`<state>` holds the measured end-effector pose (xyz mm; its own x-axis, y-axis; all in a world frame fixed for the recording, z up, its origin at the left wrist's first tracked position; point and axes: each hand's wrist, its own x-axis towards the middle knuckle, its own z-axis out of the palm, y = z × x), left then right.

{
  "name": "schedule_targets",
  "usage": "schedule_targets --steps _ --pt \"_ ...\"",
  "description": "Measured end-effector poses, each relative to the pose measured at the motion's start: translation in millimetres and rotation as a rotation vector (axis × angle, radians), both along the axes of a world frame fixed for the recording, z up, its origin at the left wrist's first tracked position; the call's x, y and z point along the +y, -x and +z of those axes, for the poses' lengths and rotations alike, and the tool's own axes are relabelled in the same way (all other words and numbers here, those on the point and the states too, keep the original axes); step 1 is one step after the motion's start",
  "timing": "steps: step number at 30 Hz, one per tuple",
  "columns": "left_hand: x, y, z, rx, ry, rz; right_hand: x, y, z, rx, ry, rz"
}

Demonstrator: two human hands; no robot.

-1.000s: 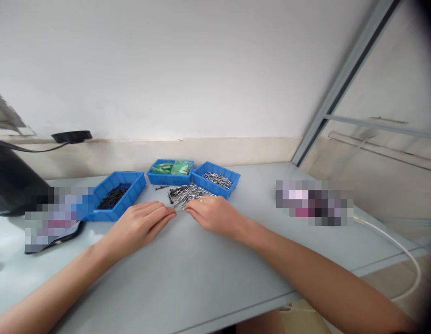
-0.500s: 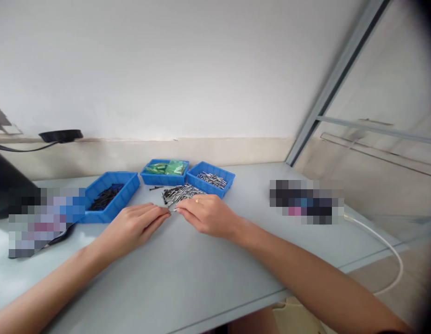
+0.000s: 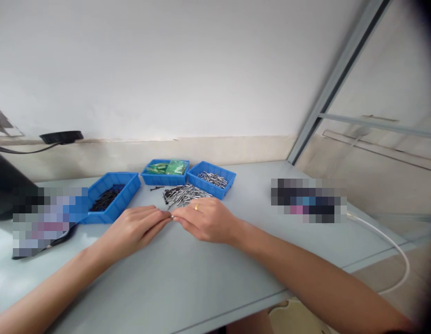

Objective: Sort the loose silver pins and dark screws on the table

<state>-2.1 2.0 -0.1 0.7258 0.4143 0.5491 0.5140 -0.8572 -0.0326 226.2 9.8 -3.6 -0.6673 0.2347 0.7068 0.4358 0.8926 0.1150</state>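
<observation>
My left hand (image 3: pixel 141 225) and my right hand (image 3: pixel 212 220) meet fingertip to fingertip above the table's middle. Both are closed in a pinch. Between the fingertips a tiny bit of a silver nail-like piece (image 3: pixel 172 217) shows; the fingers hide the remainder. Just behind my hands lies a loose pile of silver nail-like pieces (image 3: pixel 186 194), with some dark screws mixed in at its left side. My right hand covers the near edge of this pile from view. One dark screw (image 3: pixel 156 188) lies apart, left of the pile.
A blue bin (image 3: pixel 132 185) of dark screws stands at left. Further back are a blue bin (image 3: pixel 161 180) with green packets and another blue bin (image 3: pixel 229 185) with silver pieces. Blurred-out items flank the work area; a white cable (image 3: pixel 385 239) runs off at right.
My right hand has moved slightly toward me and its fingertips have closed in on my left hand's. Less of the silver piece shows between them. My left hand has barely moved.
</observation>
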Motion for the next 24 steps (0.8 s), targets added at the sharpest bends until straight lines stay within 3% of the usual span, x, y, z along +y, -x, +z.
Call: schedule_targets --steps 24 --pt "3.8 4.1 -3.8 -0.009 -0.033 0.086 2.7 -2.0 -2.1 -0.018 0.167 -0.155"
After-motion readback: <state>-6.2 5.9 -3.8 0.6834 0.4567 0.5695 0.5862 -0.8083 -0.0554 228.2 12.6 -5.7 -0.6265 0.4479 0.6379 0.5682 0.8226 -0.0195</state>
